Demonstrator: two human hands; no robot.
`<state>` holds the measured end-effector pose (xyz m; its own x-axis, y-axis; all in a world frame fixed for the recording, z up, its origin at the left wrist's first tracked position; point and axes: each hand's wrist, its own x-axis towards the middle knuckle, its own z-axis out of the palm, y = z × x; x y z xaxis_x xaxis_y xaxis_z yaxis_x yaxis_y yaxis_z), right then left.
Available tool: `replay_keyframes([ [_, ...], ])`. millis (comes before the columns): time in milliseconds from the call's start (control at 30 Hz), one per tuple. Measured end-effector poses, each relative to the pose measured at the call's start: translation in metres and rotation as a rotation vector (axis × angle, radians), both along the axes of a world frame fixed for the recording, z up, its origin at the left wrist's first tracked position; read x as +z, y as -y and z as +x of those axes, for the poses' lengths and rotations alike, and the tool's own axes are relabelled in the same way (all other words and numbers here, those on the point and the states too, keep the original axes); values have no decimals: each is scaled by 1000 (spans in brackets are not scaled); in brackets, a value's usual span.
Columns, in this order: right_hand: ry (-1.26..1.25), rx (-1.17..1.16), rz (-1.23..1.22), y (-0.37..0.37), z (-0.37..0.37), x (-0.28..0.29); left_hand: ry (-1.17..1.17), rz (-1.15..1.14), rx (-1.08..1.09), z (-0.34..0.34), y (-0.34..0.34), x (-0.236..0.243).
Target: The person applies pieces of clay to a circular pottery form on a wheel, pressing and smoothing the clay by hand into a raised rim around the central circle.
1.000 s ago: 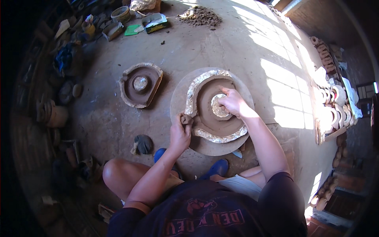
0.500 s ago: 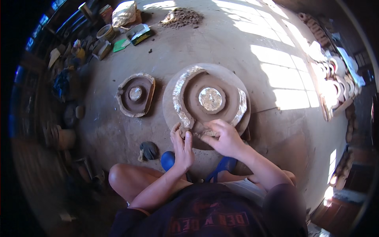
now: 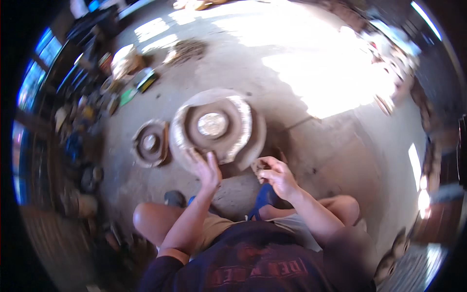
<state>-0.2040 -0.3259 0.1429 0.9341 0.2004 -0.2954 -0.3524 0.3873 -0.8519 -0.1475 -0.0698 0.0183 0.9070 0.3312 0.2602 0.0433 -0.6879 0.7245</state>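
Note:
A round turntable (image 3: 260, 138) bears a clay ring wall (image 3: 246, 117) with a pale, speckled top and breaks in it. Inside the ring stands a low round clay hub (image 3: 212, 125) with a whitish top. My left hand (image 3: 207, 171) has its fingers stretched out flat against the near-left side of the ring. Off the turntable's near-right edge, my right hand (image 3: 277, 176) pinches a small brown lump of clay (image 3: 258, 168), partly hidden by the fingers. A smaller clay ring piece (image 3: 137, 146) with its own hub lies on the floor to the left.
Boxes, a green sheet (image 3: 128, 96) and a pale sack (image 3: 125, 61) lie at the far left, near a pile of brown lumps (image 3: 187, 51). Stacked clay pieces (image 3: 389, 80) line the far right. A dark bundle (image 3: 174, 198) sits by my left knee.
My right hand has come off the ring to the right with clay in it. My left hand has flattened against the wall. The turntable has turned, and the view has swung.

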Motion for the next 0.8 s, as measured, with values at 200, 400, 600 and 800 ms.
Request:
replay_keyframes([
  [200, 315, -251, -796, 56, -76, -2, 316, 264, 10, 15, 34, -32],
  [400, -52, -1087, -957, 188, -185, 37, 345, 651, -8, 76, -83, -88],
  [600, -483, -1347, -1381, 317, -428, -27, -543, 1026, -234, 138, -69, 8],
  [800, -1226, -1198, -1516, 328, -598, -111, -122, 641, -513, 154, -63, 53],
])
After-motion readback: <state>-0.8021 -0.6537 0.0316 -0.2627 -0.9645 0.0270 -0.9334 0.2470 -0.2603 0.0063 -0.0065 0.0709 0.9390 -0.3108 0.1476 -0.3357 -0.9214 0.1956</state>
